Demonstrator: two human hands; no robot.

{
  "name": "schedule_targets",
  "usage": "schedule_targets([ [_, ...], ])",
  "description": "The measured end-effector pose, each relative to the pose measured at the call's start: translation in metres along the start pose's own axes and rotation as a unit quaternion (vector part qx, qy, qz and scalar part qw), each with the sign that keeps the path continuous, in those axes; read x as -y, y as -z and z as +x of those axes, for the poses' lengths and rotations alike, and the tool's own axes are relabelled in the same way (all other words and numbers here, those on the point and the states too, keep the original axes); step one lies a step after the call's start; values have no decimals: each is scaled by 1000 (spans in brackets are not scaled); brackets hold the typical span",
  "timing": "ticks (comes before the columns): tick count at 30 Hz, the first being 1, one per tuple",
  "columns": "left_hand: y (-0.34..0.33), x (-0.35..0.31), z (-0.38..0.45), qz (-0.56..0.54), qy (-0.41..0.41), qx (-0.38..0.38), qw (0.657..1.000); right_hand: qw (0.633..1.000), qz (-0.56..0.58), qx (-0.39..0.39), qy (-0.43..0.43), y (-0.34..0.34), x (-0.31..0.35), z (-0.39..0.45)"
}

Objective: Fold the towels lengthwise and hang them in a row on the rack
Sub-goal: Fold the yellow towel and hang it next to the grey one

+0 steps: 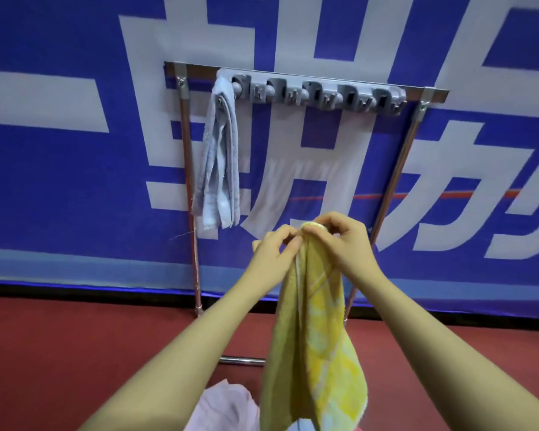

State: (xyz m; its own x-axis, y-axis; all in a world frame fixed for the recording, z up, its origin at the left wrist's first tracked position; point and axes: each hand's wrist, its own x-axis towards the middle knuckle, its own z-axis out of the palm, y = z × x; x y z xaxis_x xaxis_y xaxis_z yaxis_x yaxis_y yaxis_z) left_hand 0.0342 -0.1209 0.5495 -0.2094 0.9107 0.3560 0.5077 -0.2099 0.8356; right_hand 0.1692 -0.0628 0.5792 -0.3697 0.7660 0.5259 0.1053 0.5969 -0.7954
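Note:
A yellow towel (315, 346) hangs folded lengthwise in front of me, held up by its top edge. My left hand (274, 250) pinches that edge from the left and my right hand (343, 241) pinches it from the right, fingertips nearly meeting. Beyond them stands a metal rack (430, 94) carrying a grey strip of clips (318, 93). A grey-blue towel (218, 163) hangs folded from the leftmost clip; the other clips hold nothing.
A pink towel (224, 405) lies low in front of me on the red floor (59, 353), with a bit of light blue cloth (299, 426) beside it. A blue banner with large white characters (75, 181) covers the wall behind the rack.

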Motion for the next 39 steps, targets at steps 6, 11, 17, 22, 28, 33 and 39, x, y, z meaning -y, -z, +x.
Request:
schedule_targets([
  [6,10,-35,16,-88,-17,-68,994,995,61,30,-68,24,0,-12],
  [11,32,-43,31,-93,-16,-126,988,990,60,31,-125,39,-14,-28],
  [17,42,-23,28,-99,22,-199,975,990,10,48,-129,43,-18,-31],
  [22,43,1,22,40,95,-157,982,995,12,-14,-101,33,-3,-25],
  [28,35,-1,6,135,-17,14,991,998,-58,3,-31,11,20,-4],
  [33,24,-11,3,54,-34,68,996,999,-22,29,-19,3,29,-1],
  [39,22,-33,10,-90,6,21,996,997,56,14,-50,14,27,-3],
])
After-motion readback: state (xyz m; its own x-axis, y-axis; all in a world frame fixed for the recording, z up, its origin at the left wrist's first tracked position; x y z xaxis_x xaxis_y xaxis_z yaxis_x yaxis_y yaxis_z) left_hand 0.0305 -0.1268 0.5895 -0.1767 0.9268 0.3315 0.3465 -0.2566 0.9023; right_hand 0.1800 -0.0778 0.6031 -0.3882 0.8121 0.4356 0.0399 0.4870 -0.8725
